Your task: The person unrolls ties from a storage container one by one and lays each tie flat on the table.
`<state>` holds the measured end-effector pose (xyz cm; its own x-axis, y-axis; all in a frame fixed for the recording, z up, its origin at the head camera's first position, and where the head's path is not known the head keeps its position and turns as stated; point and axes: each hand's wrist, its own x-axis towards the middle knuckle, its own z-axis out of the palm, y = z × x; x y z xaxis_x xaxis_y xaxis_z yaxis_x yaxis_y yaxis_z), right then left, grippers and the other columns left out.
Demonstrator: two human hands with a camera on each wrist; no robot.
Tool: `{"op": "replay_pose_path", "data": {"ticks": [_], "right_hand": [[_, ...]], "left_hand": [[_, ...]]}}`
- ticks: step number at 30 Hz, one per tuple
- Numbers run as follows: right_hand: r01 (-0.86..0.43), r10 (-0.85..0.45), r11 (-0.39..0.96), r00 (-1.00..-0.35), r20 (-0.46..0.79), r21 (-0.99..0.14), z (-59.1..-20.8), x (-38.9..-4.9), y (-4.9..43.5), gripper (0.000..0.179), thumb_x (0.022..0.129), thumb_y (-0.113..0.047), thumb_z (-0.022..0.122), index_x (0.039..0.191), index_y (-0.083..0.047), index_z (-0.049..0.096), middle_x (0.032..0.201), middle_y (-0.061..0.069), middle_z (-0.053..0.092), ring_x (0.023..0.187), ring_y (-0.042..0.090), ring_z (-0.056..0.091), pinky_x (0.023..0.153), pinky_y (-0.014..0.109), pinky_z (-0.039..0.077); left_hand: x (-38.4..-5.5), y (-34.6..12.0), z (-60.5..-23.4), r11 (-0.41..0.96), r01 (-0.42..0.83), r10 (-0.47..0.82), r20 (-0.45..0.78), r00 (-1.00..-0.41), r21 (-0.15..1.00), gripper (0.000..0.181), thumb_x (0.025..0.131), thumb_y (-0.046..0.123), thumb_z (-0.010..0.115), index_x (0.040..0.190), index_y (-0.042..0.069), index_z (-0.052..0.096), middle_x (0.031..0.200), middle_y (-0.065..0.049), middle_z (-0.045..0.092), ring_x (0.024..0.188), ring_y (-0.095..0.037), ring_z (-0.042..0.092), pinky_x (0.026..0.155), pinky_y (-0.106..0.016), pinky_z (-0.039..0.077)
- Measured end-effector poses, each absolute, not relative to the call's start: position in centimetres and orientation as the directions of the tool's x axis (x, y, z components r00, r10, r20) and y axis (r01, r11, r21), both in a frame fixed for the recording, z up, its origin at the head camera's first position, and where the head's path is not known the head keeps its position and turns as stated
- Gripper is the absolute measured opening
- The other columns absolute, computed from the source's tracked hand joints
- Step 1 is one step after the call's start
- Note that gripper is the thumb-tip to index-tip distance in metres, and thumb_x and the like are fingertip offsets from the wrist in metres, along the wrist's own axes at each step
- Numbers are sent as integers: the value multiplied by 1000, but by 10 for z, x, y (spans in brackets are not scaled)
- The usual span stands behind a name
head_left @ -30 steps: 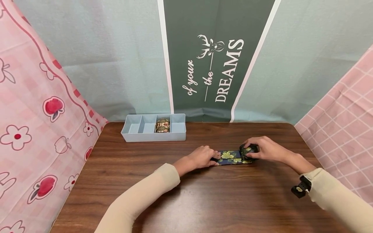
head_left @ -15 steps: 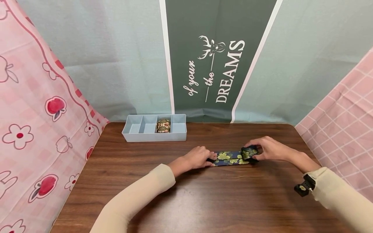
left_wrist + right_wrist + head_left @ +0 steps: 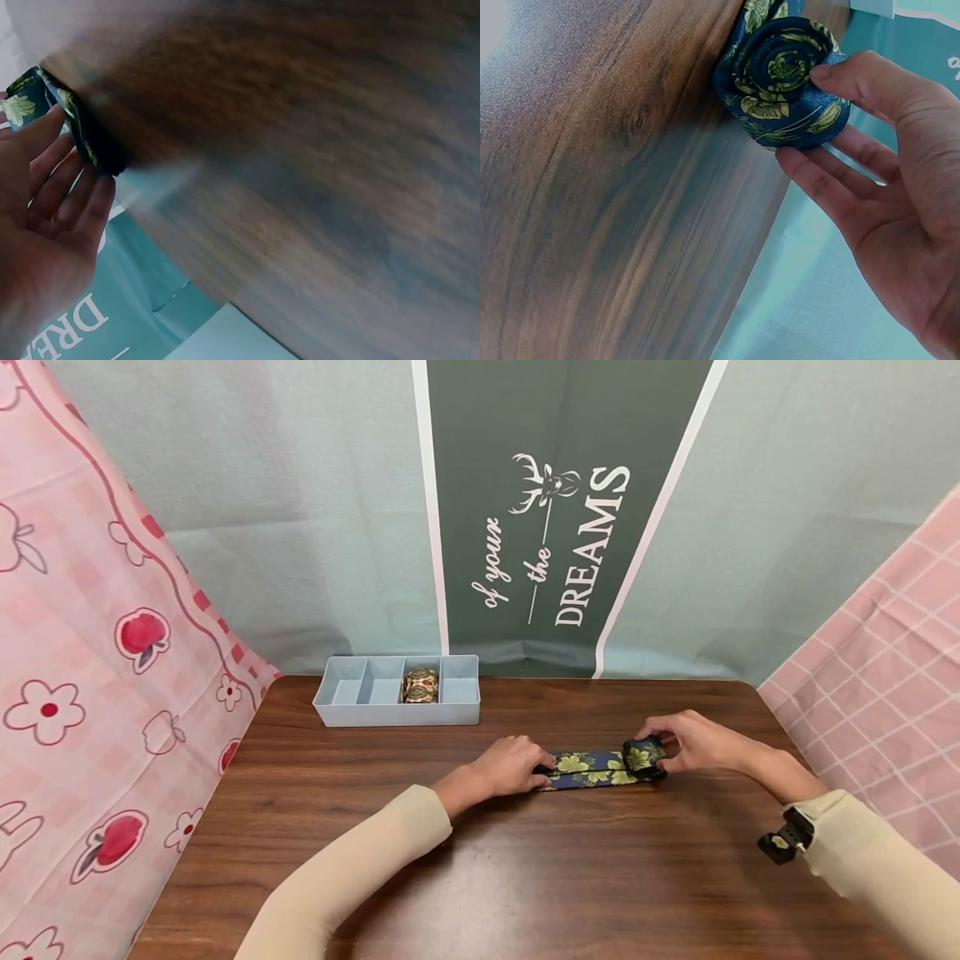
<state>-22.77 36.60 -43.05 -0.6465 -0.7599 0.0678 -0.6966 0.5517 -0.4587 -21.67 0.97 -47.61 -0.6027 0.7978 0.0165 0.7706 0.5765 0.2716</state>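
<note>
Left hand (image 3: 510, 767): I pinch the tie (image 3: 592, 763) by its end, likely for tension;
Right hand (image 3: 697, 746): I grasp the roll (image 3: 786, 71), likely against unwinding

Two fabric rolls (image 3: 642, 755) (image 3: 420, 686), one tray (image 3: 402, 716), four compartments (image 3: 384, 682)

Printed in white on dk green backdrop panel (image 3: 480, 410), running sideways, bottom to top in head view: below & left of deer-head print (image 3: 555, 483), script "of your" (image 3: 491, 562); directly below deer-head print, script "the" (image 3: 537, 565) — w/ thin line at either end; right of & below deer-head print, big caps "DREAMS" (image 3: 592, 545). In L wrist view, same caps, partly cut off. In R wrist view, white mark (image 3: 952, 63) at edge — too cropped to read.
</note>
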Motion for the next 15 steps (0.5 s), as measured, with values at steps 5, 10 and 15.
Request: {"op": "replay_pose_path", "data": {"ticks": [5,10,15], "right_hand": [[-658,-719,601,-693,53,-453,-431,-225,364,36,81,-11,92,114,-10,75,109,5,76,97,26,76,75,36,65],[-627,-663,669,-746,60,-399,-434,-223,358,33,86,-35,91,108,-17,76,101,-7,75,88,10,73,73,37,64],[-659,-669,669,-736,110,-342,-438,-224,355,31,83,-30,93,104,-18,75,92,-13,72,76,0,63,65,31,59]], "left_hand": [[-218,19,-472,584,768,784,62,-617,263,33,101,34,74,132,21,78,134,8,73,117,-12,72,93,-32,60],[-218,32,-470,573,773,794,50,-606,272,43,102,33,74,142,20,70,146,5,66,124,-14,69,96,-32,59],[-216,47,-473,551,779,809,38,-587,298,46,103,30,73,147,18,66,154,-1,60,129,-18,67,100,-31,58]]}}
